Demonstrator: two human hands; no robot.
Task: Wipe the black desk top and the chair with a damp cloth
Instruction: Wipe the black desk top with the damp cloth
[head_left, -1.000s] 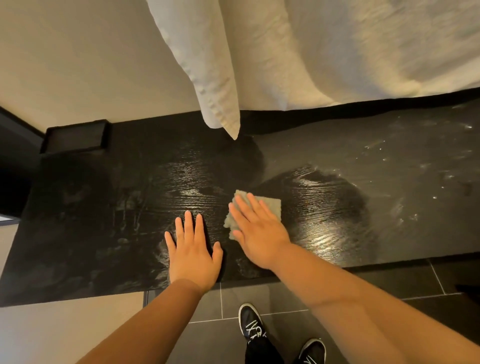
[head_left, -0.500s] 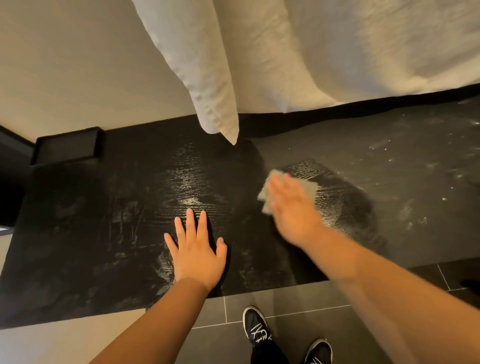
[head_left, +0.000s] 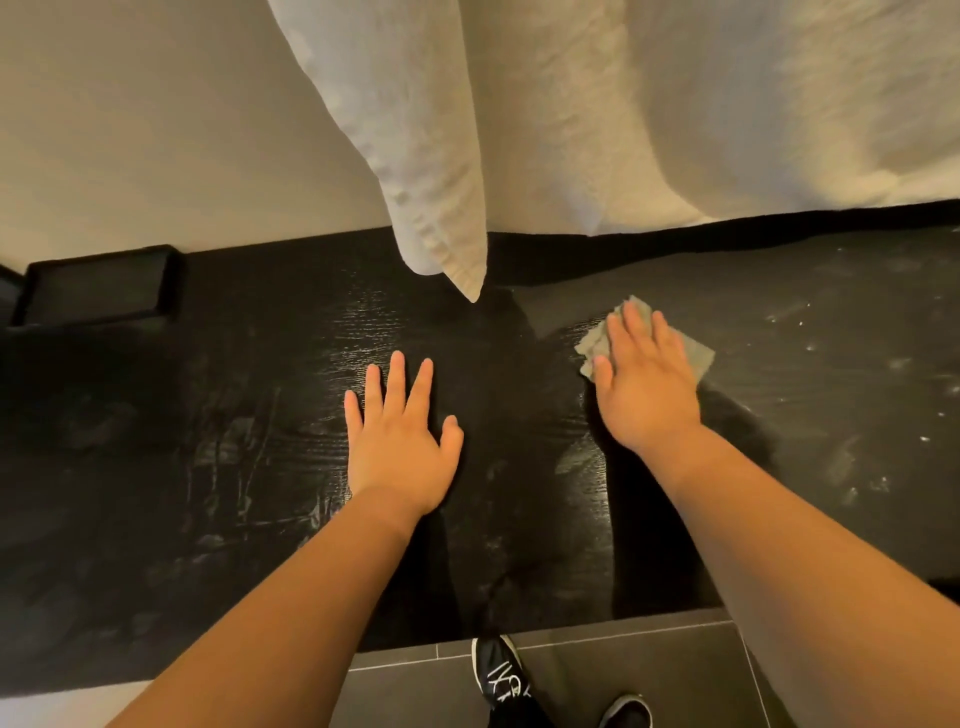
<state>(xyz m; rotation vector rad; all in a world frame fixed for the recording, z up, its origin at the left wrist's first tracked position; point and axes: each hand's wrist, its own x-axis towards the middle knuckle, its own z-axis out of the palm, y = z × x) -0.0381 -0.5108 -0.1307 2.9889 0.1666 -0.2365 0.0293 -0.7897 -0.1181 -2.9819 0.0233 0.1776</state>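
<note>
The black desk top (head_left: 208, 441) runs across the view, its wood grain catching a wet-looking sheen near the middle. The left hand (head_left: 400, 447) lies palm down on it near the centre, fingers (head_left: 397, 374) straight and slightly spread, thumb out to the side; it holds nothing. The right hand (head_left: 644, 384) lies palm down further right and a little further back, flat on top of the cloth (head_left: 696, 356). Its fingers (head_left: 636, 322) are stretched out straight and close together, pressing the cloth against the desk rather than curling round it. The two hands are well apart. The cloth is pale grey-green and crumpled; it sits on the desk top under the right palm, with a corner showing past the fingertips and an edge on either side of the hand. To the right of the cloth the surface looks dull, with pale specks (head_left: 898, 364) and smears. A cream curtain (head_left: 623, 104) hangs behind the desk, and one fold ends in a point just above the rear of the surface, between the hands. A shallow black tray (head_left: 174, 280) sits at the rear left of the desk against the pale wall (head_left: 130, 130). Below the front edge, two black shoes (head_left: 498, 675) stand on grey floor tiles (head_left: 415, 691)
</note>
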